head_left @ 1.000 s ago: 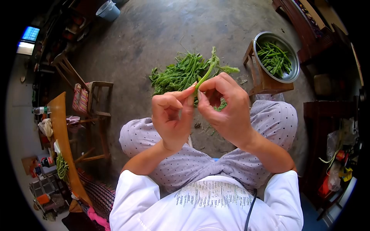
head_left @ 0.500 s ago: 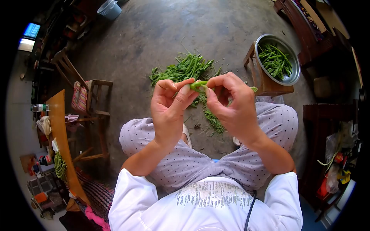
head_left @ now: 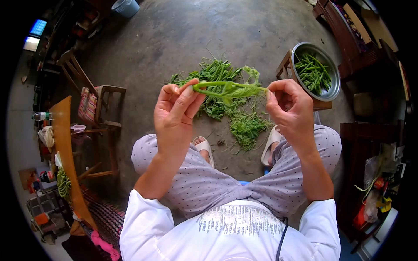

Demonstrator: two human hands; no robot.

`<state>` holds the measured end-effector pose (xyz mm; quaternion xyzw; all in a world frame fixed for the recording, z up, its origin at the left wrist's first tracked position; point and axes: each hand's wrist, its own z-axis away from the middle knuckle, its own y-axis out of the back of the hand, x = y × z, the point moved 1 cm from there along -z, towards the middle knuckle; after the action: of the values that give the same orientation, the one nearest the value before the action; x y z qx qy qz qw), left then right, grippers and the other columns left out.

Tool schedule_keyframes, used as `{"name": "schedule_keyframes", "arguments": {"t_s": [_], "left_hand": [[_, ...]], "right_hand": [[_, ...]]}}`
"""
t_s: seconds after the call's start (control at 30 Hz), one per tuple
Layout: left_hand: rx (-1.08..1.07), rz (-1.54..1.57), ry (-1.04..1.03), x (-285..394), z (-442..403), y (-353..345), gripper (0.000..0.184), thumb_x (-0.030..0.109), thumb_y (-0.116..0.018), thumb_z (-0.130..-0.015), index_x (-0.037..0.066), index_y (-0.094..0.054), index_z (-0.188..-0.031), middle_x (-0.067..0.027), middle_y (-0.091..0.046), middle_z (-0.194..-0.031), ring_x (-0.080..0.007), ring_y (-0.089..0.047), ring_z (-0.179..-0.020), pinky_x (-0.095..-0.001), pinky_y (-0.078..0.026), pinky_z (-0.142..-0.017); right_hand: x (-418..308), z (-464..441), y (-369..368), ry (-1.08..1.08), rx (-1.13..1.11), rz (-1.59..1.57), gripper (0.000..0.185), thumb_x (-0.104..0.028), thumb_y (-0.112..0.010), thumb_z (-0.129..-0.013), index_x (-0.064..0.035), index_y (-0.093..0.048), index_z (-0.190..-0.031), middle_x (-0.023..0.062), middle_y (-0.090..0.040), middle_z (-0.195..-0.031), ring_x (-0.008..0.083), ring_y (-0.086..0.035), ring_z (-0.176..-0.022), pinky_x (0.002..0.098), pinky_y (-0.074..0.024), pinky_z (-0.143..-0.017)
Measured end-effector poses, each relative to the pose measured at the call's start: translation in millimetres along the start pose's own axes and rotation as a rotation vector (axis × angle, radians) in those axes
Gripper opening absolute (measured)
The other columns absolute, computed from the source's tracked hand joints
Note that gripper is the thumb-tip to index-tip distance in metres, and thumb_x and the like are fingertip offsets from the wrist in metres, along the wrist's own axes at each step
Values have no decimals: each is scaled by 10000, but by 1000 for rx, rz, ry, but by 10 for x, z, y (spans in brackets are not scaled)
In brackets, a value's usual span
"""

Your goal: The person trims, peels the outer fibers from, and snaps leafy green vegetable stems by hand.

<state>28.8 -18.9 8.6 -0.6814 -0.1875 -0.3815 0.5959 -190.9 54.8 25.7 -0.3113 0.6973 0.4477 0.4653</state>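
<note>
A green stem with leaves (head_left: 235, 90) is stretched level between my two hands, above the floor. My left hand (head_left: 179, 104) pinches its thick end between thumb and fingers. At the other end, my right hand (head_left: 291, 106) pinches a thin tip between thumb and forefinger. Beneath and behind the stem lies a heap of green stems and leaves (head_left: 217, 68) on the floor. A smaller pile of leafy scraps (head_left: 247, 130) lies nearer to my feet.
A metal bowl (head_left: 334, 80) of green stems rests on a wooden stool (head_left: 284, 67) at the right. A wooden chair (head_left: 102, 98) and a tabletop edge (head_left: 69, 156) are at the left. A blue bucket (head_left: 126, 8) stands far back.
My hands were close together at the stem and have moved apart. The stem now spans the gap between them, and my right hand has shifted right.
</note>
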Motion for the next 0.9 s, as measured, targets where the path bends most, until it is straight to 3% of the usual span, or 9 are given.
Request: {"name": "schedule_keyframes", "arguments": {"t_s": [0.47,0.57,0.67,0.7,0.87,0.9], "left_hand": [[42,76,-115,341,-148,291,139,-58,-555,-895,70,-528,-941,-176,-621,-1138,-235,-622,-1071,-308,-548,-926],[28,77,-214,465,-176,426,124,-52,-548,-903,56,-542,-963,-186,-611,-1158,-255,-603,-1112,-314,-541,-939],[8,46,-180,456,-165,391,119,-48,-545,-906,56,-538,-963,-190,-609,-1158,-260,-604,-1108,-318,-541,-938],[15,46,-175,446,-161,385,119,-48,-545,-906,56,-538,-963,-190,-609,-1158,-260,-604,-1108,-318,-541,-938],[8,-9,-130,388,-137,346,109,-32,-555,-906,58,-527,-961,-197,-609,-1149,-271,-606,-1103,-318,-543,-930],[11,-13,-132,383,-138,341,110,-30,-558,-904,54,-527,-969,-201,-609,-1146,-273,-608,-1097,-318,-544,-927]], "right_hand": [[730,-224,564,-122,13,315,97,-65,-621,-816,31,-623,-831,41,-602,-671,82,-549,-598,244,-450,-564],[829,-201,573,-148,-173,323,106,-61,-635,-816,34,-630,-864,79,-633,-718,130,-604,-651,260,-482,-609],[908,-55,392,-77,-395,95,183,81,-598,-791,41,-613,-969,110,-641,-840,166,-627,-734,277,-503,-679],[840,-47,360,-122,-490,164,272,181,-568,-771,34,-590,-999,78,-628,-911,138,-638,-894,266,-529,-803],[687,-32,271,-146,-547,260,188,130,-575,-796,22,-599,-949,73,-638,-839,121,-613,-789,255,-519,-746],[653,-27,245,-41,-549,207,137,94,-576,-803,22,-599,-917,96,-632,-786,160,-603,-725,284,-502,-680]]}}
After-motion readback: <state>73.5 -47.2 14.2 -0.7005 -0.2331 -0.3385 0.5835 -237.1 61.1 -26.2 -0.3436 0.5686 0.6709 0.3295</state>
